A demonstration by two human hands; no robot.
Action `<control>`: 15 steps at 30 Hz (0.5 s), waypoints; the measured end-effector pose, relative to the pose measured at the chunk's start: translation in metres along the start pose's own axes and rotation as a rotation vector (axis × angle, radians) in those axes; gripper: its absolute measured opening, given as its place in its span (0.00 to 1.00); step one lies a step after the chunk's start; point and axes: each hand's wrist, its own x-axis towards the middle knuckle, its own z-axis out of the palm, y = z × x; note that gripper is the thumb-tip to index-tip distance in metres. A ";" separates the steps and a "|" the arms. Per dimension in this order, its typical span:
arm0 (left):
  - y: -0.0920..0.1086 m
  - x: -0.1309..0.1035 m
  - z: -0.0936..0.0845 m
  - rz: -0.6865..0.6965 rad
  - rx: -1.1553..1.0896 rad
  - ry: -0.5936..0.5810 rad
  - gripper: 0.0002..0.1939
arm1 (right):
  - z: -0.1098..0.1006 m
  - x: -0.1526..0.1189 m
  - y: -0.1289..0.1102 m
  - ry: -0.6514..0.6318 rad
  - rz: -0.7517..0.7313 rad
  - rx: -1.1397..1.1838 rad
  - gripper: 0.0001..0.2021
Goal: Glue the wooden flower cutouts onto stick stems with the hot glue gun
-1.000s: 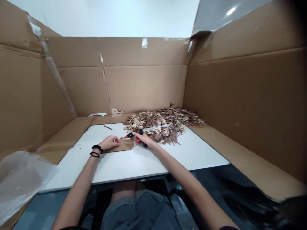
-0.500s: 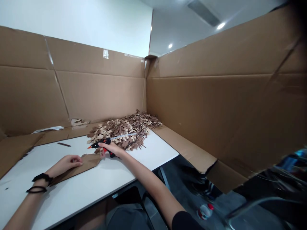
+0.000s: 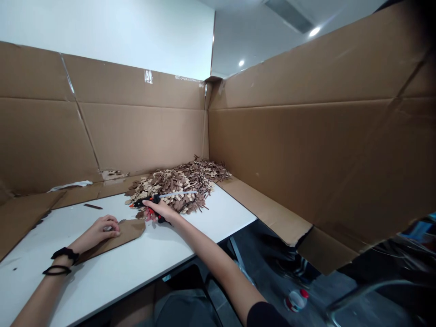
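My right hand (image 3: 159, 210) is wrapped round a black and red hot glue gun (image 3: 140, 202). Its orange tip points left, and a long whitish glue stick (image 3: 179, 194) sticks out of its back end over the pile. My left hand (image 3: 104, 229) is closed in a pinch, resting over a flat brown cardboard piece (image 3: 131, 230); whatever lies between its fingertips is too small to make out. Just behind the glue gun spreads a heap of brown and cream flat cut-outs (image 3: 180, 179), shaped like little leaves or petals.
Tall cardboard walls (image 3: 143, 131) stand behind and to the right of the white table (image 3: 225, 213). One dark brown strip (image 3: 93, 206) lies on the tabletop at the left. On the floor at right is a red-capped bottle (image 3: 295, 300).
The glue gun in my right hand has shifted slightly right, away from the cardboard's right end. My left hand stays over the cardboard in nearly the same pinch. The view has moved a little.
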 end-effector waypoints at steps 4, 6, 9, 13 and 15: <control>-0.005 0.001 0.002 0.001 -0.005 0.003 0.22 | -0.001 0.005 0.006 0.016 0.053 0.072 0.18; -0.003 0.001 0.003 -0.010 -0.046 -0.013 0.23 | -0.002 0.006 0.007 0.055 0.025 0.023 0.20; 0.006 -0.002 0.002 -0.039 -0.090 -0.013 0.23 | -0.003 0.003 0.002 0.142 -0.006 -0.076 0.22; 0.017 -0.006 0.000 -0.066 -0.116 0.029 0.22 | -0.003 -0.004 -0.007 0.130 -0.013 -0.123 0.24; 0.020 -0.007 0.001 -0.076 -0.138 0.051 0.21 | -0.002 -0.006 -0.009 0.100 -0.028 -0.125 0.24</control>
